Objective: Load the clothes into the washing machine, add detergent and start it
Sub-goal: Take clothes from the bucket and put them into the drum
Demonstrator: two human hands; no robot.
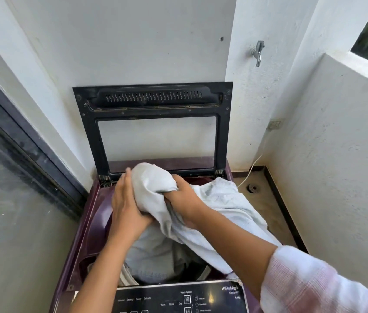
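Observation:
A maroon top-loading washing machine stands in front of me with its black-framed glass lid raised against the wall. A large pale grey-white cloth hangs over the drum opening and drapes over the machine's right side. My right hand grips a bunched part of the cloth above the opening. My left hand lies against the left side of that bunch, fingers extended along the fabric. More pale fabric lies down in the drum. The black control panel is at the near edge.
A metal tap sticks out of the wall at upper right, and a wall socket with a white cable sits lower right. A floor drain lies right of the machine. A dark-framed glass door runs along the left.

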